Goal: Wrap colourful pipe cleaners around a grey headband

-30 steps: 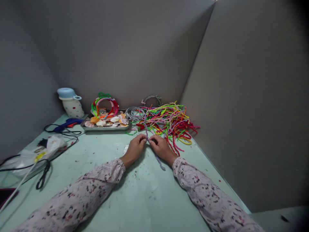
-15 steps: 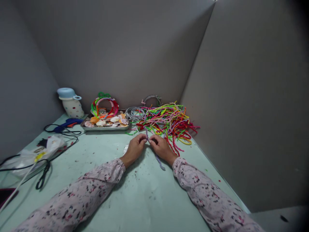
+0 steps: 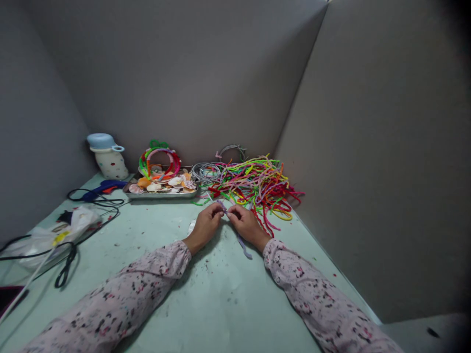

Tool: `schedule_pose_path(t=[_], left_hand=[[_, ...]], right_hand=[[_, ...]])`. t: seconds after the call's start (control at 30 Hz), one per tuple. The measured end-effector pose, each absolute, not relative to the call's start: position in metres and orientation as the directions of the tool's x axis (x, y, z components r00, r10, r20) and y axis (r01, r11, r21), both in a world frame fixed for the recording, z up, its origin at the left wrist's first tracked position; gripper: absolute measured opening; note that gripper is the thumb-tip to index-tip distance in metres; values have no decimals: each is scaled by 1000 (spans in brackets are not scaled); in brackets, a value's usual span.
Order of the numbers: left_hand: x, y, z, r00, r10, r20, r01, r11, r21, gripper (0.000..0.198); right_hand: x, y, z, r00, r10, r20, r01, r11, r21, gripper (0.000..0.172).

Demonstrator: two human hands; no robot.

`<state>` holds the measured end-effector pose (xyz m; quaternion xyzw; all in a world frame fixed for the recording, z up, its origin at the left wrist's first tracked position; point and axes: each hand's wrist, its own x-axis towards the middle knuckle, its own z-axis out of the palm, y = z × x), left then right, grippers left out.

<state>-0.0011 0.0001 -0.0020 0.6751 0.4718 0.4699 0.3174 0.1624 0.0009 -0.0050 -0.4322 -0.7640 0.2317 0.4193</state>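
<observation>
Nearest you, the loose tail of a lilac fuzzy strip (image 3: 244, 249) trails beside your right hand (image 3: 246, 225). Just beyond, that hand and your left hand (image 3: 206, 226) pinch the strip, fingertips almost meeting. The work looks partway: some strip gathers at your grip, too small to read, while the tail seems unworked. Farther off, a multicoloured ring (image 3: 174, 158) looks formed, and many strips (image 3: 257, 182) lie loose, apparently unused.
</observation>
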Motion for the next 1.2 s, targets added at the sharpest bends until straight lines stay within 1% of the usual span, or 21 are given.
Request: schedule_pose_path(t=[0.13,0.3,0.67,1.0,1.2], left_hand=[[-1,1,-3,103,927,360,326,-373,869,15],[-2,3,-5,114,933,342,314,-361,878,15],[0,-2,2,127,927,354,296,-376,878,14],[-1,3,-6,121,925,360,326,-380,866,17],[-1,2,-5,132,925,356,292,-379,878,16]], right_hand=[[162,0,-4,-273,858,435,463,513,-723,13],[163,0,-4,-277,860,428,460,510,-726,14],[163,1,-5,-273,863,425,425,504,-752,16],[163,1,-4,-275,864,423,440,504,-743,15],[163,1,-4,-269,865,424,436,502,-747,15]])
